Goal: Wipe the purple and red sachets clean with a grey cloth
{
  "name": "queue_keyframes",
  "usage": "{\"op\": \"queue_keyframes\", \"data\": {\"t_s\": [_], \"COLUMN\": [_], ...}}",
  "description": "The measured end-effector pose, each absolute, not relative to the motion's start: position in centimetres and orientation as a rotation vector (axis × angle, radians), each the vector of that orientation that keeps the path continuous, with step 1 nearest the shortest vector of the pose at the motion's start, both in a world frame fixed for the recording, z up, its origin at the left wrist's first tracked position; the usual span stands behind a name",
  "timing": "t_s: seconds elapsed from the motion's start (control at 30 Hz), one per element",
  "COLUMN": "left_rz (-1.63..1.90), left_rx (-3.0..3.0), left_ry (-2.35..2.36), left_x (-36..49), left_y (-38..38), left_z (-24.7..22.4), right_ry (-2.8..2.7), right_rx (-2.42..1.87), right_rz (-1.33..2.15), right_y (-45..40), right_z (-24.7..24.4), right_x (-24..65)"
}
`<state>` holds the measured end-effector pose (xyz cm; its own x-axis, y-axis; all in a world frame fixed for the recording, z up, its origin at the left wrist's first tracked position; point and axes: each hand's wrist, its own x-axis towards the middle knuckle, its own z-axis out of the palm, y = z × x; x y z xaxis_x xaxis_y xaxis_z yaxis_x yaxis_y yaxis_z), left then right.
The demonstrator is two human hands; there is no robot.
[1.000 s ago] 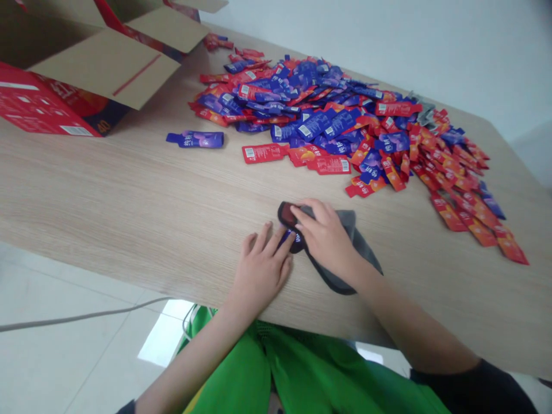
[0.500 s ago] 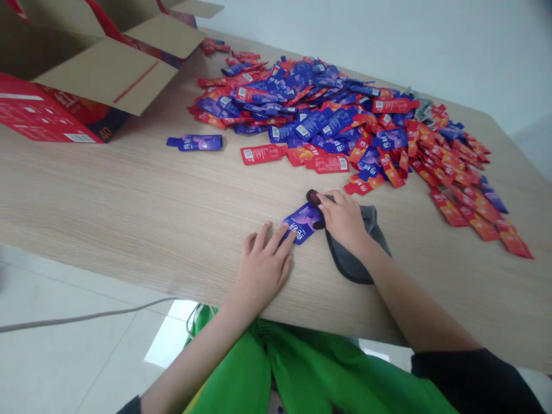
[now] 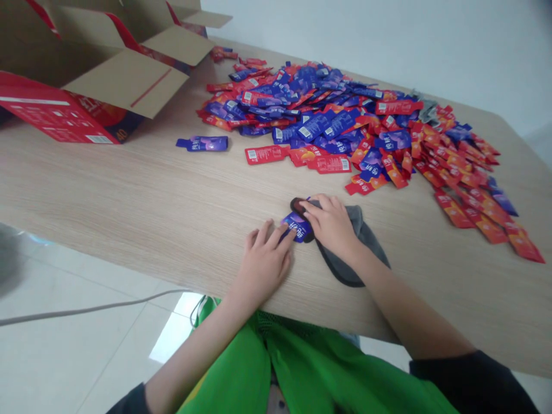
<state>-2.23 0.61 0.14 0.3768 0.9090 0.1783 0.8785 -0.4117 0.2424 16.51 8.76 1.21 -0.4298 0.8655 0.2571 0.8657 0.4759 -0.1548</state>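
On the table lies a blue-purple sachet (image 3: 296,227), flat near the front edge. My left hand (image 3: 266,256) rests with spread fingers, its fingertips on the sachet's lower left part. My right hand (image 3: 330,223) is closed on a grey cloth (image 3: 371,244) with a dark edge, and its fingertips press a dark reddish-brown part (image 3: 298,206) against the sachet's upper right side. The cloth hangs flat on the table under my right palm and wrist. What lies beneath the right fingers is hidden.
A large heap of red and blue sachets (image 3: 340,123) covers the back of the table (image 3: 150,213). One blue sachet (image 3: 202,144) lies apart at the left. Open red cardboard boxes (image 3: 81,115) stand at the back left. A cable (image 3: 129,303) runs below the table edge.
My right hand has moved left with the cloth, over more of the sachet. The left hand stays on the sachet. The whole view has shifted slightly.
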Motion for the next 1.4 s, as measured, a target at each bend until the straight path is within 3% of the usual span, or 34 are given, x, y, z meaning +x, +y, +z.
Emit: {"op": "queue_keyframes", "data": {"t_s": [0.27,0.43,0.77,1.13,1.4], "left_rz": [0.215,0.292,0.35,0.322,0.054], "left_rx": [2.583,2.67,2.434,2.427,2.376], "left_ry": [1.394,1.293,2.015,1.866,1.87], "left_x": [-2.9,-2.1,-0.9,-0.9,-1.0], "left_y": [4.2,7.0,3.8,3.6,4.0], "left_z": [4.3,3.2,2.1,0.6,1.6], "right_ry": [-2.055,-2.015,-2.114,-2.593,-2.497], "right_rx": [-1.462,-1.411,-1.45,-1.484,-1.543], "right_rz": [0.124,0.195,0.269,0.016,0.188], "right_y": [10.7,8.3,5.8,3.2,3.2], "right_z": [2.6,5.0,5.7,2.7,4.4], "right_x": [21.7,22.4,22.7,18.0,21.1]}}
